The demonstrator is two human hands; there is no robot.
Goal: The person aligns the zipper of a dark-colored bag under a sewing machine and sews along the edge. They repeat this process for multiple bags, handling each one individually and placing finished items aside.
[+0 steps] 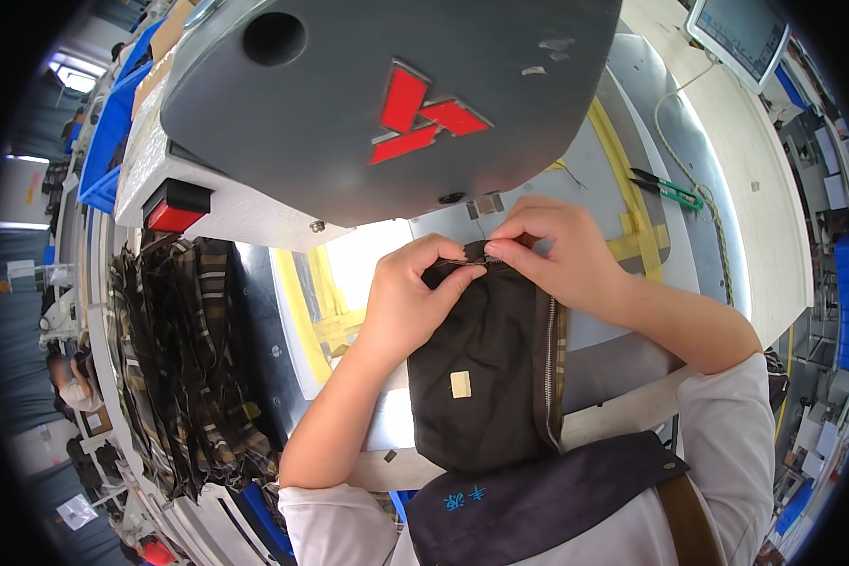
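Observation:
A dark brown fabric piece [486, 368] hangs toward me over the table's front edge. A metal zipper [549, 368] runs down its right side, beside a strip of striped cloth, and a small pale yellow tag [460, 384] sits on its face. My left hand [415, 292] pinches the top edge between thumb and fingers. Close beside it, my right hand [552, 255] pinches the same edge, where a small dark fabric bit [476, 251] shows between the two. Both hands are just below the head of a large grey sewing machine [349, 104].
At the left lies a thick stack of striped cloth pieces [189, 368]. Green-handled thread snips [668, 191] rest right of the machine, near a cord [717, 236]. Yellow tape [637, 236] marks the work plate. A screen [740, 38] stands at the far right; blue bins [113, 141] at the far left.

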